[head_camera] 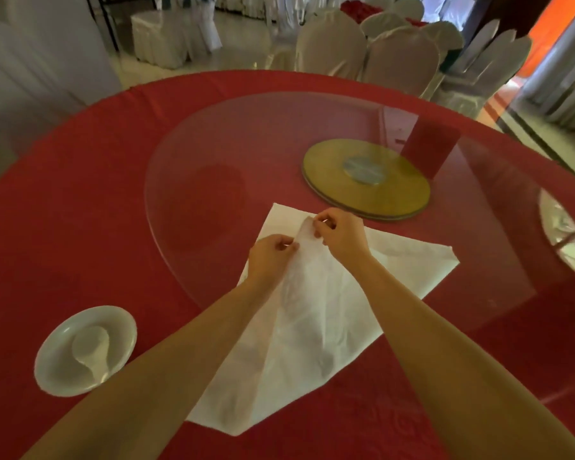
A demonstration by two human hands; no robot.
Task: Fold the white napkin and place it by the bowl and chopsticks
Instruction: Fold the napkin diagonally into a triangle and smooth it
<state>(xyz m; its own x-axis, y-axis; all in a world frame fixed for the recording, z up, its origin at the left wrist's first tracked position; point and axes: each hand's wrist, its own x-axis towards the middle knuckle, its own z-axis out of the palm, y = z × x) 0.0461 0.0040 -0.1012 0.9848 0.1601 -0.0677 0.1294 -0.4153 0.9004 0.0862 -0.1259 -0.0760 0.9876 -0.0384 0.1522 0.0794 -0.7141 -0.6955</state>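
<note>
The white napkin (316,323) lies spread on the red tablecloth, its far part resting on the glass turntable. My left hand (271,257) and my right hand (341,235) both pinch a raised fold of the cloth near its far corner, a little above the table. A white bowl (63,366) with a white spoon (92,346) inside sits at the near left, apart from the napkin. No chopsticks are in view.
A round glass turntable (246,154) covers the table's middle, on a gold disc (365,177). A red folded card (429,151) stands behind the disc. White-covered chairs (399,58) stand beyond the table's far edge.
</note>
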